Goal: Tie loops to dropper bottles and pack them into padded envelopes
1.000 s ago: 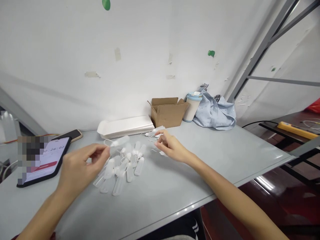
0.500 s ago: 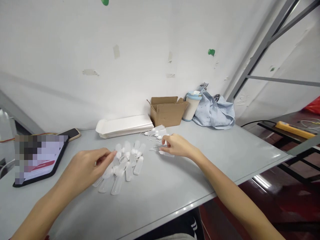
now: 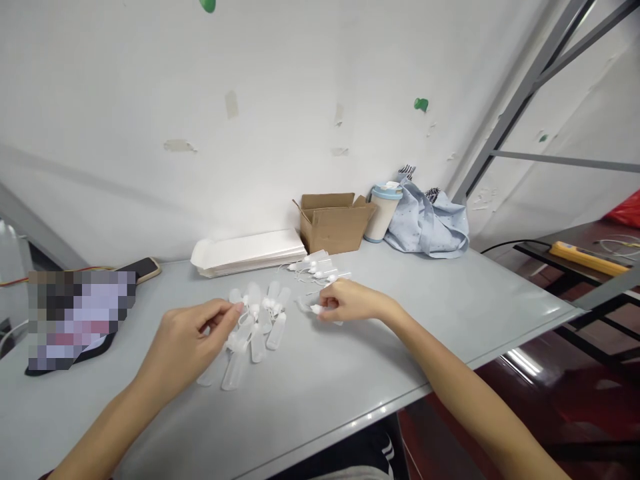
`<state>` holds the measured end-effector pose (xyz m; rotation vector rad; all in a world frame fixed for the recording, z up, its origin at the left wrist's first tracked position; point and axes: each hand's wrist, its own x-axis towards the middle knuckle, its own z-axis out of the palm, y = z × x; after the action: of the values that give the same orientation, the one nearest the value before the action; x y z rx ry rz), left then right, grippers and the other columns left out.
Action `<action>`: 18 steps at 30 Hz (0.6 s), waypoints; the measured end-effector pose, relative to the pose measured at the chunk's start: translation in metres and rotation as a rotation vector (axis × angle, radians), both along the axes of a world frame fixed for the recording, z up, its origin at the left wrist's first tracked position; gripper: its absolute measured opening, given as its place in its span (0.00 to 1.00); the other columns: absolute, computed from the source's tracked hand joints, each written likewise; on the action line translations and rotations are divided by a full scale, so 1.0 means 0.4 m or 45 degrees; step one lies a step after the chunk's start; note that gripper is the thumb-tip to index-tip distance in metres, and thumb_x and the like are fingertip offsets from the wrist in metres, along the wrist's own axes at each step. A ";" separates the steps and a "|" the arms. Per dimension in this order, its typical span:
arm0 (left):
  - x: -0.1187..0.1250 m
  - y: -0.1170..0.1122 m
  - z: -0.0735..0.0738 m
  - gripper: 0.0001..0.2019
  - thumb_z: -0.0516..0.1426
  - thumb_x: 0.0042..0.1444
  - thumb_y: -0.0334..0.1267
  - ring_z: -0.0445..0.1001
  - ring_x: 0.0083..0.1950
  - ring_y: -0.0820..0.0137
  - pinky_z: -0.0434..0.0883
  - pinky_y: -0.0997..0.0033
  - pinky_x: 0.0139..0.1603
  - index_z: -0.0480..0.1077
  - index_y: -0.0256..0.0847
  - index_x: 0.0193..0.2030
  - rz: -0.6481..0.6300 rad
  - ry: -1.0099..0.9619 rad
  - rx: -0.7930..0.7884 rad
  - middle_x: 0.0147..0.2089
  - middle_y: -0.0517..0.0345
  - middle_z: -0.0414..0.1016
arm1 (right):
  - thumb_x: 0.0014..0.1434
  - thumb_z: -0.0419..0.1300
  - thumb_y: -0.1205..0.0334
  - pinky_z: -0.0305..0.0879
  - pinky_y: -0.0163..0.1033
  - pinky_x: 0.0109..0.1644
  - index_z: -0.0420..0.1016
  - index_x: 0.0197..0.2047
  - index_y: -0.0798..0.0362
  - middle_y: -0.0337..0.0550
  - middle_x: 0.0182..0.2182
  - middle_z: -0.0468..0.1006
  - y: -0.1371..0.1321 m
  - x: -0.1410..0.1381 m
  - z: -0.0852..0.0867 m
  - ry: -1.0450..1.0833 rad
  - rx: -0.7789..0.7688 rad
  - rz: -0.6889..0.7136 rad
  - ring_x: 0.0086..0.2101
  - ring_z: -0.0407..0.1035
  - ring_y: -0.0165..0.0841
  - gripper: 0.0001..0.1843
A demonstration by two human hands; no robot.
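Note:
A heap of small translucent plastic bottles (image 3: 257, 343) with white caps lies on the grey table. At its left edge is my left hand (image 3: 197, 333), thumb and forefinger pinched together against the heap. What lies between those fingertips I cannot make out. To the right, my right hand (image 3: 350, 300) is closed on a small plastic bottle (image 3: 317, 309); its white cap shows left of the fingers, and most of its body is hidden under the hand. Just behind that hand, several similar bottles (image 3: 320, 257) lie side by side in a row, thin white strings trailing from their caps.
Behind the bottles are a stack of white card sleeves (image 3: 250, 250) and an open cardboard box (image 3: 335, 230). A lidded cup (image 3: 383, 213) and a light-blue cloth bag (image 3: 430, 223) stand by the wall. A tablet (image 3: 83, 320) and a phone (image 3: 145, 269) lie at left.
My left hand has moved right, its fingertips now against the heap. My right hand has come slightly nearer the table's front, and more of the row behind it shows.

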<state>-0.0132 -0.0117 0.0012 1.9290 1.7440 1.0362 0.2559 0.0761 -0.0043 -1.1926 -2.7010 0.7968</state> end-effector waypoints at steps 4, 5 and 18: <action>0.017 -0.009 0.004 0.13 0.54 0.55 0.50 0.65 0.24 0.71 0.61 0.74 0.26 0.73 0.46 0.36 -0.101 0.116 -0.035 0.22 0.63 0.71 | 0.53 0.59 0.63 0.53 0.31 0.27 0.67 0.25 0.54 0.35 0.24 0.66 -0.030 -0.015 0.021 0.356 -0.090 0.143 0.25 0.58 0.25 0.08; 0.018 -0.010 0.003 0.14 0.54 0.55 0.51 0.67 0.26 0.70 0.62 0.75 0.27 0.73 0.47 0.41 -0.125 0.095 -0.063 0.24 0.63 0.72 | 0.53 0.59 0.63 0.54 0.31 0.28 0.68 0.26 0.55 0.35 0.25 0.66 -0.037 -0.019 0.025 0.415 -0.101 0.167 0.26 0.59 0.25 0.07; 0.071 -0.021 -0.022 0.17 0.50 0.59 0.51 0.64 0.21 0.76 0.63 0.77 0.22 0.72 0.41 0.39 -0.316 -0.233 -0.367 0.25 0.62 0.71 | 0.54 0.60 0.61 0.57 0.29 0.29 0.72 0.30 0.56 0.34 0.24 0.69 -0.069 -0.057 -0.009 0.536 -0.341 0.371 0.26 0.62 0.24 0.06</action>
<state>0.0153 -0.0200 -0.0078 1.7549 1.4236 0.7963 0.2332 0.0486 -0.0079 -0.5745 -2.4890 1.3133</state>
